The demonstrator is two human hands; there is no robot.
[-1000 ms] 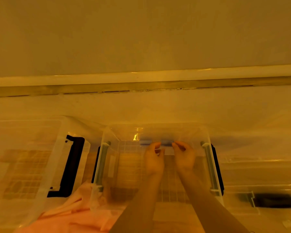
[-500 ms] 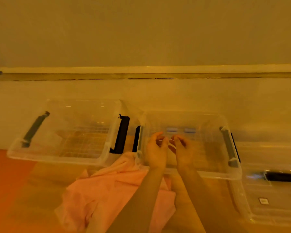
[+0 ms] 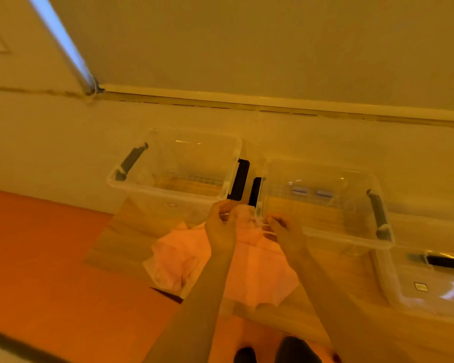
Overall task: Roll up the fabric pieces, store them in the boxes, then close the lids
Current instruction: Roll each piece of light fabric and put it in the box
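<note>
Both hands are working just above the pink fabric [image 3: 194, 260], close to the near corner where the two boxes meet. I am seeing the left hand [image 3: 222, 226] with fingers curled, pinching a small pale strip or edge; the right hand [image 3: 283, 230] is pinching the same pale piece from the other side, though blur is keeping me from telling exactly what the piece is.

Fabric condition: it is lying crumpled and unrolled on the wooden bench [image 3: 131, 231], spreading out beneath both forearms, its far edge reaching toward the boxes.

Left box [image 3: 173, 189] is sitting open, clear plastic, with a grey handle on its far-left side and a dark latch on its right. Right box [image 3: 346, 237] is standing just beside it, also open, with a grey handle at its right end. A clear lid [image 3: 430, 289] is lying flat to the right of that box, touching or nearly touching it.

Bench edge is running diagonally at the left, with orange floor [image 3: 50, 271] beyond it.
</note>
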